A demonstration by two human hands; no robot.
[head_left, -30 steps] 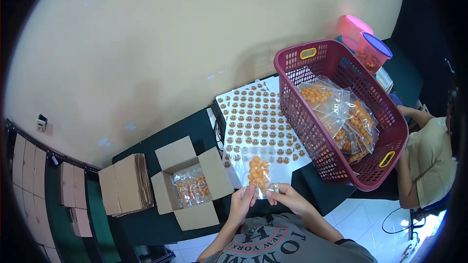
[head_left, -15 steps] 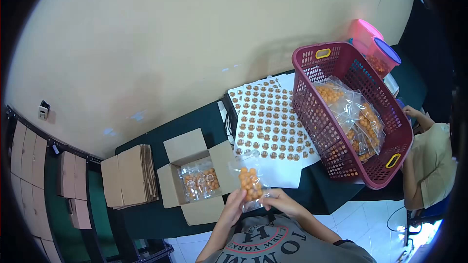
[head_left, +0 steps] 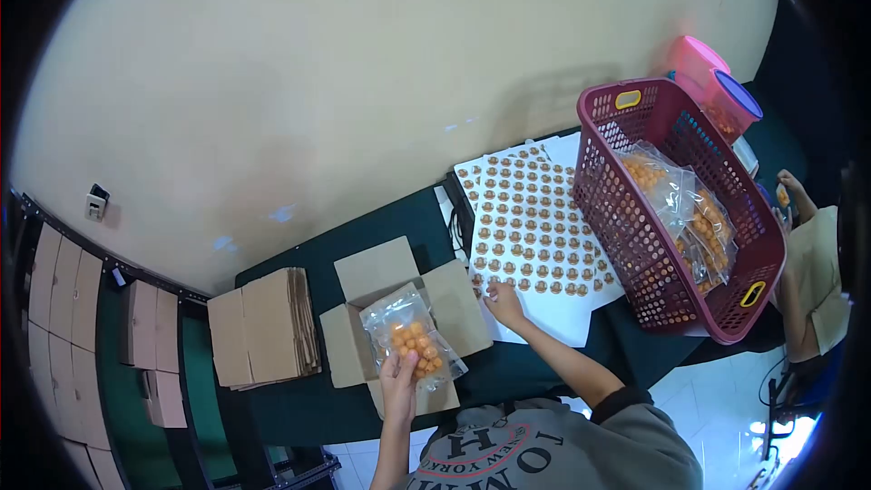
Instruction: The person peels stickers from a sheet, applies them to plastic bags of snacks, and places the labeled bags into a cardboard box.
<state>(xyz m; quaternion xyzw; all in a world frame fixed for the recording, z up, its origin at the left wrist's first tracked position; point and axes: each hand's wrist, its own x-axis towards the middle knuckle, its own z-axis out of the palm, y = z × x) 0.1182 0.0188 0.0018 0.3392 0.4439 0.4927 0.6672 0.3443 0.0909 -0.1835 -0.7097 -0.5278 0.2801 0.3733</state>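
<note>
My left hand [head_left: 399, 386] grips a clear plastic bag of round orange snacks [head_left: 415, 345], thumb on its front, and holds it over the open cardboard box [head_left: 374, 270]. The bag hides most of the box's inside. My right hand [head_left: 504, 304] is at the lower left part of a white sheet of round brown stickers [head_left: 531, 236]. Its fingers are curled together against the sheet by the bottom row; whether a sticker is between them cannot be made out.
A stack of flattened cartons [head_left: 259, 331] lies left of the box. At right a maroon basket [head_left: 626, 245] holds several snack bags [head_left: 699, 227], with pink and purple-lidded tubs [head_left: 730, 104] behind it. Another person's hand [head_left: 791, 186] shows at the far right.
My left hand has carried the bag leftward over the box. My right hand has let go of the bag and reached up to the sticker sheet. The view has shifted slightly.
</note>
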